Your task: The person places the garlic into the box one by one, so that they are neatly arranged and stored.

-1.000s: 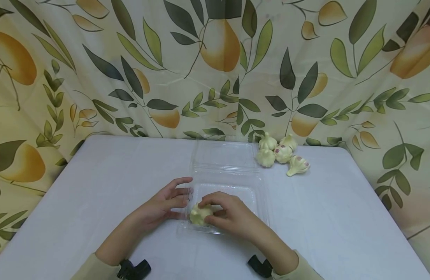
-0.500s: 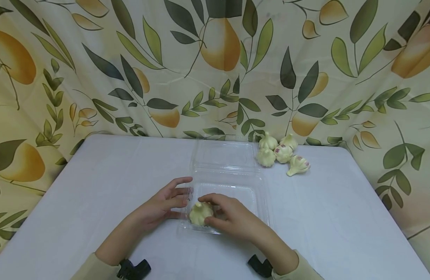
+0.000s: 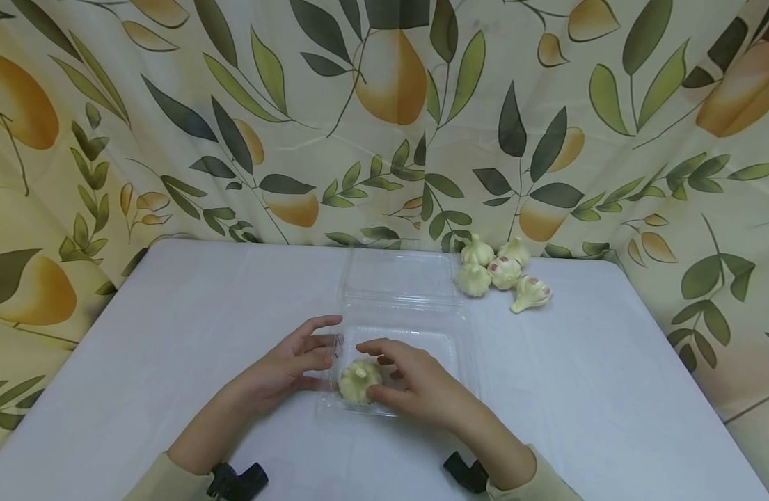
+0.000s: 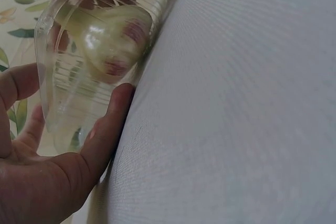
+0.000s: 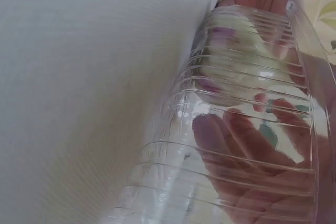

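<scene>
Garlic bulb in the box: this bulb [image 3: 359, 381] stands about upright, stalk up, in the near left corner of the clear box [image 3: 435, 344]; from the left wrist, its purple-marked base shows through the ribbed wall.
Clear lid: the lid [image 3: 399, 275] lies folded back on the bench [image 3: 202, 313], beyond the box.
Left hand: the hand [image 3: 296, 358] is spread, fingers fairly straight, set against the box's left wall as a brace.
Right hand: the hand [image 3: 412, 383] is inside the box, loosely wide about the bulb and not closed round it; the clear plastic blurs the view, so whether the thumb still grazes it I can't say.
Other bulbs: five more garlic bulbs [image 3: 504, 273] sit clustered at the bench's far edge, just right of the lid.
Step in hand: placing one bulb, I judge, at the point of release.
Next move calls for: lifting the right hand clear without tipping the bulb, the left keeping the light box steady.
</scene>
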A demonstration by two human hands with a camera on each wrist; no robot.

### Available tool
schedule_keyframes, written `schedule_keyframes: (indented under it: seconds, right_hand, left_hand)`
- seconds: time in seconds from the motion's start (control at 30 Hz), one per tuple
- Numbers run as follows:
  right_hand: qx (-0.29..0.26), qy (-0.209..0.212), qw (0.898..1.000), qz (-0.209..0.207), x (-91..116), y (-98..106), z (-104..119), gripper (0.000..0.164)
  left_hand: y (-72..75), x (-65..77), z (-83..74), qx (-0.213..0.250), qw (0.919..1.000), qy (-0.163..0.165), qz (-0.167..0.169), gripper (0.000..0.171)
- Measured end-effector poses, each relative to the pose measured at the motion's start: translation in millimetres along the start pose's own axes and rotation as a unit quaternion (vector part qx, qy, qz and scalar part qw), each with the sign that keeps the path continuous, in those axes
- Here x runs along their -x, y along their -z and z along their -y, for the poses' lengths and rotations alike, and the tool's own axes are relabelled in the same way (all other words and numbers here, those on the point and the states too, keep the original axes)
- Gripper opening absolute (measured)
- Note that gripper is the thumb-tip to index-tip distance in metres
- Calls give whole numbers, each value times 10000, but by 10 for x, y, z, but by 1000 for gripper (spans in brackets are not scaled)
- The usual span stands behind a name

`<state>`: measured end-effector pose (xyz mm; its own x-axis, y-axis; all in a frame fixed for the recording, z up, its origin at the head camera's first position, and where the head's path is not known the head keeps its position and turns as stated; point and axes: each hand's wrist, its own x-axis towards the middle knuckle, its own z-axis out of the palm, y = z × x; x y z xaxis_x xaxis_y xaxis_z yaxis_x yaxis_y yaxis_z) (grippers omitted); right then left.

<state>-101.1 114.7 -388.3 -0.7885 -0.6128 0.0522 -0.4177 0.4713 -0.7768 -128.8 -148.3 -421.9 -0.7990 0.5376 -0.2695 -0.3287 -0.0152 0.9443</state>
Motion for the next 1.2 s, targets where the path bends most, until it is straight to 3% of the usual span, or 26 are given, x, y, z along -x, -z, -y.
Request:
schedule_keyframes:
  seconds: [0.27, 0.5, 0.9, 1.2]
  right_hand:
    - [-362, 116, 9992, 137, -2, -11, 12, 44]
    - [21, 133, 9999, 97, 27, 36, 39, 42]
    - [295, 97, 9993, -231, 230, 358, 156, 50]
    - [346, 11, 9968, -715, 306, 637, 101, 53]
  left_hand:
    - [-1, -5, -6, -17, 10000, -27, 50, 68]
    - [-2, -7, -13, -30, 10000, -39, 61, 67]
    - [-8, -14, 17, 25, 10000, -16, 26, 67]
    - [1, -13, 30, 48, 10000, -44, 28, 68]
